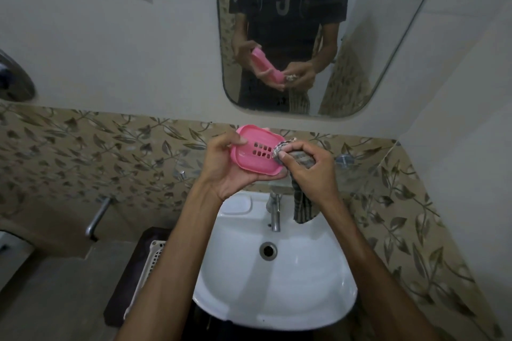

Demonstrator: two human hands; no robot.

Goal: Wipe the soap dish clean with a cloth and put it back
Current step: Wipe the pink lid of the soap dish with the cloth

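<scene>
Above the white washbasin (277,279), the left hand (230,171) cradles the pink soap dish (256,153) from below, thumb curled over its rim. The right hand (310,171) has its fingers bunched around a checked cloth (291,156), pressing it into the dish's right end. Wet plastic could slip under that sideways push and drop into the basin; the cloth's hanging tail could snag the tap (274,209).

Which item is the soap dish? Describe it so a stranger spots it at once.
Start at the white sink under the wall mirror. Above its tap, the left hand holds the soap dish while the right hand presses a cloth to its edge. It is the only pink thing: an oval tray with slots in its floor.
</scene>
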